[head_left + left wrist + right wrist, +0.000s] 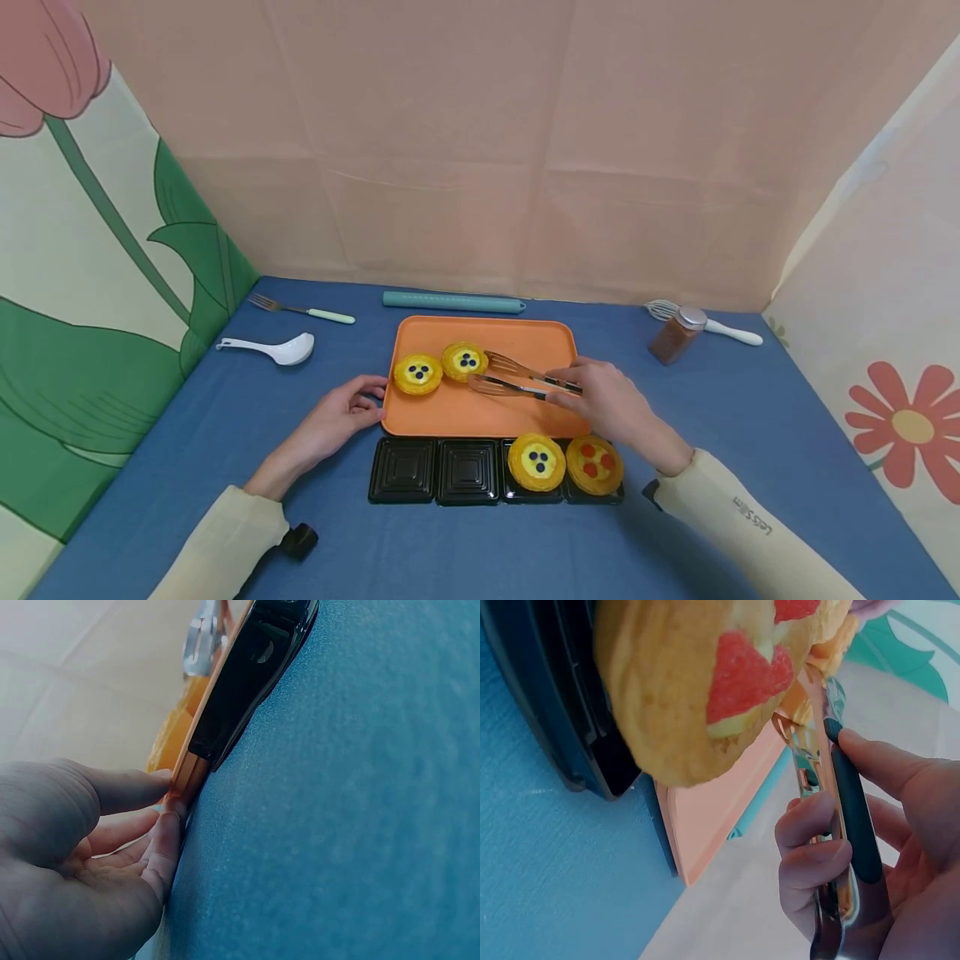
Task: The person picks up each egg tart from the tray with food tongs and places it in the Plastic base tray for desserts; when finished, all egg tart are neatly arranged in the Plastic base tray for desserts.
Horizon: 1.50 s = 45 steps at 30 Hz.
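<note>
My left hand (pixel 341 419) pinches the left edge of an orange tray (pixel 450 421), thumb at the rim and fingers against its side. My right hand (pixel 609 402) grips metal tongs (pixel 857 817) with black handle grips, held over the tray with the arms spread apart. Their tips point left, one by the edge of a blueberry tart (pixel 465 361). Another blueberry tart (pixel 417 374) sits left of it on the tray. In front is a black compartment tray (pixel 403 471); its two right compartments hold a blueberry tart (pixel 536 462) and a strawberry tart (pixel 595 465).
A teal rolling pin (pixel 453 302) lies behind the orange tray. At left are a fork (pixel 330 316) and a white ladle (pixel 288 350). At right stand a brown-filled jar (pixel 677 336) and, behind it, a whisk (pixel 733 332). Fabric walls border the blue table.
</note>
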{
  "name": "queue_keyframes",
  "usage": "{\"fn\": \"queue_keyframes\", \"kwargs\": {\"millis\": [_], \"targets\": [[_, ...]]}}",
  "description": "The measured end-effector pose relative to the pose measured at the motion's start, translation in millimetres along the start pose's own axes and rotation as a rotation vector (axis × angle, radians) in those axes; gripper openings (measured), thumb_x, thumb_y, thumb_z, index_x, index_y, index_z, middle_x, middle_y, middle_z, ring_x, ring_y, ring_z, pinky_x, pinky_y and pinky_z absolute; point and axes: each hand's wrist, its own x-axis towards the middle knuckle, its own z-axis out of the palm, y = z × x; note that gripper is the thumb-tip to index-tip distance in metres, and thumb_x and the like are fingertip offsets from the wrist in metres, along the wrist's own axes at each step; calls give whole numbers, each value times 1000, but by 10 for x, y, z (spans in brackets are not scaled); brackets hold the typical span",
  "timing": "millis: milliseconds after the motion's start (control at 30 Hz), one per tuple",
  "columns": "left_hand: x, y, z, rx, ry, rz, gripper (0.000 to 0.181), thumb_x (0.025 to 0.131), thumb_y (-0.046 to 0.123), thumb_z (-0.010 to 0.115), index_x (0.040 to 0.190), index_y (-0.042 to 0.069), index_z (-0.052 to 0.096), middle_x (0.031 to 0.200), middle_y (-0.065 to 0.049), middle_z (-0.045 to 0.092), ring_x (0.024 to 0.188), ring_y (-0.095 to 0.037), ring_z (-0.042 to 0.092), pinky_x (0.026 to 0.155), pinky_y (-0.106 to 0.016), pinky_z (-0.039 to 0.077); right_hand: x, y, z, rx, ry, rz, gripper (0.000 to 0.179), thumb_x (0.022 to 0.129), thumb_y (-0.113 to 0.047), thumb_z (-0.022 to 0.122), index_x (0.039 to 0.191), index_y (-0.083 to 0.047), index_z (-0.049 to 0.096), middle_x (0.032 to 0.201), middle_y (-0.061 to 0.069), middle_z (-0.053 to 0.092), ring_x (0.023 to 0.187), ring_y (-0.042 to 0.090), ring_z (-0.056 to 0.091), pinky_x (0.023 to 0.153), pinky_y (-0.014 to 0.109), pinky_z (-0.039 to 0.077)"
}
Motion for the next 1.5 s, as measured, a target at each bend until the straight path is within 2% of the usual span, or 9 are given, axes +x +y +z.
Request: {"fn": "queue_keyframes", "kwargs": {"millis": [233,867,1067,1500], "targets": [[2,-20,8,-8,-3,5,49,99,13,66,143,-1,49,129,-15,57,101,-23,60,89,-39,50,-44,22,20,-11,20,-33,36,93,-28,75,126,-13,73,97,1,65,63,12,48,50,28,39],[6,-16,4,4,-5,7,49,99,13,66,143,-1,49,128,-15,57,101,-23,60,89,-40,50,-205,12,-17,-37,66,-30,35,93,-27,76,125,-14,74,91,-3,60,62,11,46,48,27,38],[13,-21,0,12,-6,16,48,99,12,65,143,-2,49,127,-16,57,101,-23,60,88,-39,51,-322,13,-64,-20,109,-64,33,93,-24,76,123,-12,74,89,-4,59,61,7,46,49,26,40],[10,-13,-7,-2,-9,16,48,99,12,65,143,-2,49,128,-16,57,101,-23,60,89,-39,50,-659,-81,-135,1,118,-62,35,89,-25,80,122,-15,76,93,-5,61,61,4,44,48,24,39]]}}
